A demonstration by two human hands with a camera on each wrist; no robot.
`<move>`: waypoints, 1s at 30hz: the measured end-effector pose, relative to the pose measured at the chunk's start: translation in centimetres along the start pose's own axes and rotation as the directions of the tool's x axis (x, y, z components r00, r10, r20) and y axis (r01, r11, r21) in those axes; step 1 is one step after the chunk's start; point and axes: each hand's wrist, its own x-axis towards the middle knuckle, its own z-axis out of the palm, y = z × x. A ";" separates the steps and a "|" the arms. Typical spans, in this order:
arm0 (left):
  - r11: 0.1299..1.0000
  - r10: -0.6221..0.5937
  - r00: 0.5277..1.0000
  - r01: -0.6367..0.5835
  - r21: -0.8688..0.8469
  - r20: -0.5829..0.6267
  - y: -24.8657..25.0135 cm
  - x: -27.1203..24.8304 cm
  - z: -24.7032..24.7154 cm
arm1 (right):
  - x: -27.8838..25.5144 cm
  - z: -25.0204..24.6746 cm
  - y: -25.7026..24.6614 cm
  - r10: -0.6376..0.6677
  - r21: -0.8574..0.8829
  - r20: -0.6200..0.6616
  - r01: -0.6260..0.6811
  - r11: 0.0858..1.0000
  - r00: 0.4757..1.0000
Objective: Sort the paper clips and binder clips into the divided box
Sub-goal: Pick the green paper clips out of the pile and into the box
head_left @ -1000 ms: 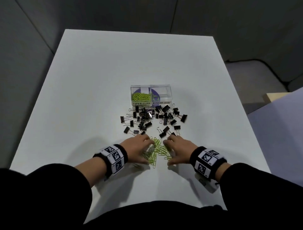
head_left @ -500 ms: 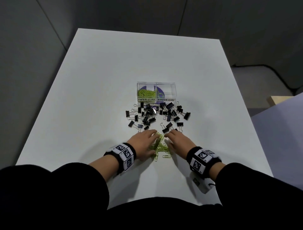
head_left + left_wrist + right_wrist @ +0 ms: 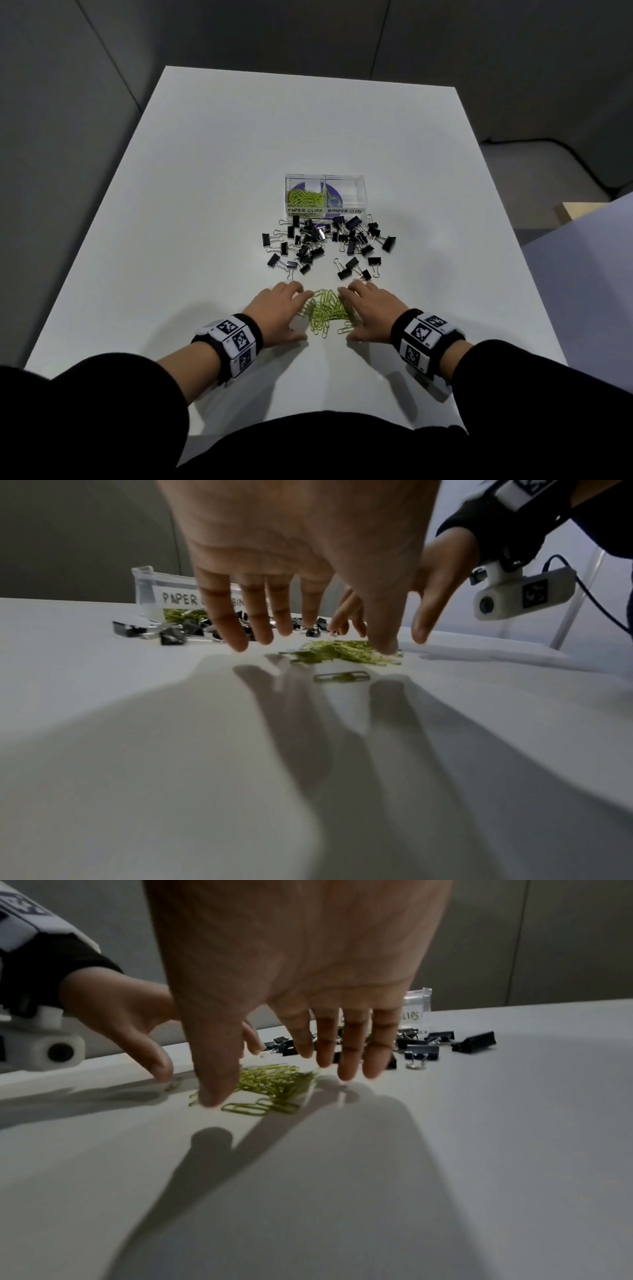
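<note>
A small heap of green paper clips lies on the white table near its front edge. My left hand and right hand flank the heap, fingers straight and pointing down at the table, thumbs toward me. In the left wrist view the left hand holds nothing and the paper clips lie by its thumb. From the right wrist, the right hand hovers over the paper clips. Black binder clips lie scattered behind. The clear divided box has paper clips in its left compartment.
The box labels read PAPER CLIPS and BINDER CLIPS. The table's front edge is close to my body. A grey floor and a dark cable lie to the right, beyond the table.
Both hands have drawn slightly apart after pushing the paper clips together, leaving a tighter heap between them. The head camera has shifted its view.
</note>
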 end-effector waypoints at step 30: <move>0.945 -0.196 0.980 0.181 -0.274 -0.029 2.2 2.0 0.4 | 2.1 0.7 -2.0 0.112 0.182 -0.024 -0.105 0.978 0.993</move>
